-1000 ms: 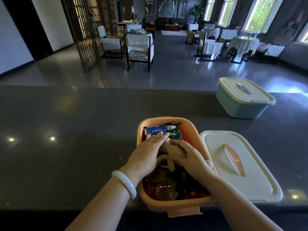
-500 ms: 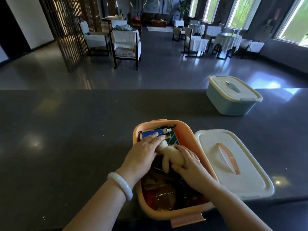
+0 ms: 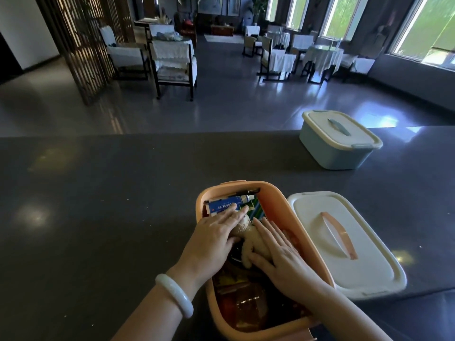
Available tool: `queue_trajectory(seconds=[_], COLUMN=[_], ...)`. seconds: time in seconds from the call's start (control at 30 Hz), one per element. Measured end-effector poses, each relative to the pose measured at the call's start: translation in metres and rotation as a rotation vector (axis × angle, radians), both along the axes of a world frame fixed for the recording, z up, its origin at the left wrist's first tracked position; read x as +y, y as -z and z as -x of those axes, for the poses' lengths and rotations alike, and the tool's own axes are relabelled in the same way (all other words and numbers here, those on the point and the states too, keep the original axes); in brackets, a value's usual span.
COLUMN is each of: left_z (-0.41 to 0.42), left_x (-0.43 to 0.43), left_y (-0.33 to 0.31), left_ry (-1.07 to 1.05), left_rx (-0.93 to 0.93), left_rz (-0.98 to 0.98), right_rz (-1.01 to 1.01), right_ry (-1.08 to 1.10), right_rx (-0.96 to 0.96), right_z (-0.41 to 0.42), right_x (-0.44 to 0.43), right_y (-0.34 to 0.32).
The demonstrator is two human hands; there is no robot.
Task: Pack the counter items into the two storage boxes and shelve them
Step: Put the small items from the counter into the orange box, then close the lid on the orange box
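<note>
On the counter (image 3: 98,217), a lidded blue box (image 3: 337,153) sits well apart from the open orange box (image 3: 278,210), whose white lid (image 3: 344,244) lies just beside it. The left hand (image 3: 211,239) and right hand (image 3: 283,259), fingers nearly straight, press on a plush toy (image 3: 246,249) inside the orange box, with a blue tube (image 3: 222,206) at its far end.

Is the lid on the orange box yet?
No, the white lid lies flat on the counter to the right of the open orange box.

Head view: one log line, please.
left hand, right hand: flat on plush toy | orange box: open | white lid: beside it | blue box: lidded
</note>
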State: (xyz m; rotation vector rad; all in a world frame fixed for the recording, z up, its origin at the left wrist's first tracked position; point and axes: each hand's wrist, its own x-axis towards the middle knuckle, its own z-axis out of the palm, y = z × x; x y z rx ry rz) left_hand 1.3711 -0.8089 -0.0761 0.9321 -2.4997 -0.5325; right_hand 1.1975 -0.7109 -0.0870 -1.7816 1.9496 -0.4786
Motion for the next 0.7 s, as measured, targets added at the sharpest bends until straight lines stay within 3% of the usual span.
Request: queue_trajectory(seconds=[0.3,0.43,0.53,0.7], left_z=[0.002,0.015,0.048,0.156], left_x=[0.003,0.011,0.029,0.068], left_y=[-0.004,-0.017,-0.035,-0.054], left_ry=[-0.017,-0.127,-0.245,-0.280], left_rx=[-0.053,-0.072,-0.085,-0.033], left_rz=[-0.050,-0.091,0.010,0.027], right_rz=[-0.019,-0.008,0.080,0.038], right_ry=[-0.043,-0.107,-0.091,0.044], right_rx=[-0.034,-0.097,-0.118,-0.075], right_z=[0.007,0.027,0.067,0.179], right_x=[-0.001,-0.004,-0.003,0.006], right_y=[-0.003,-0.019,-0.039,-0.042])
